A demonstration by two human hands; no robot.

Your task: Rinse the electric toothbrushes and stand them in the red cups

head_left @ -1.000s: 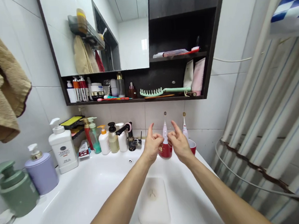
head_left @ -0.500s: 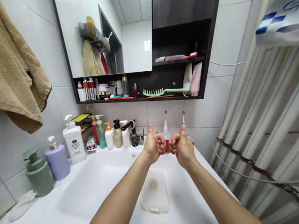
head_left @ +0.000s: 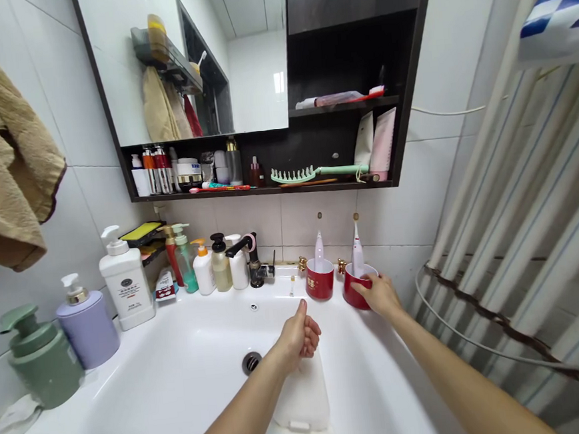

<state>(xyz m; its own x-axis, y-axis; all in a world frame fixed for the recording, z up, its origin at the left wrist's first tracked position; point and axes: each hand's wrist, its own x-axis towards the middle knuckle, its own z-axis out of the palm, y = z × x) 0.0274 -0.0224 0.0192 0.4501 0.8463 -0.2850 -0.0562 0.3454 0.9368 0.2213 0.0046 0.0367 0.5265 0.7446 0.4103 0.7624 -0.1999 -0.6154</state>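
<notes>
My right hand (head_left: 380, 295) is closed on the right-hand red cup (head_left: 353, 295), its thumb across the front by the rim and its fingers at the right side. An electric toothbrush (head_left: 357, 255) stands upright in that cup. Just left of it is a second red cup (head_left: 321, 283) with gold marking, holding a pale electric toothbrush (head_left: 319, 251). Over the sink (head_left: 172, 380) hovers my left hand (head_left: 299, 335), fingers curled in and thumb pointing up, with nothing visible in it. A whitish rectangular lid-like piece (head_left: 306, 396) lies below it in the basin.
Behind the basin stands a black faucet (head_left: 254, 263). Several pump bottles (head_left: 220, 266) line the back and left rim, among them a purple one (head_left: 90, 329). Overhead juts a mirror cabinet (head_left: 262, 191) holding a green hairbrush (head_left: 293, 175). White radiator pipes (head_left: 495, 227) rise at the right.
My right hand has moved from beside my left hand, right and down a little, onto the right-hand red cup. My left hand has lowered over the basin. The view has shifted slightly.
</notes>
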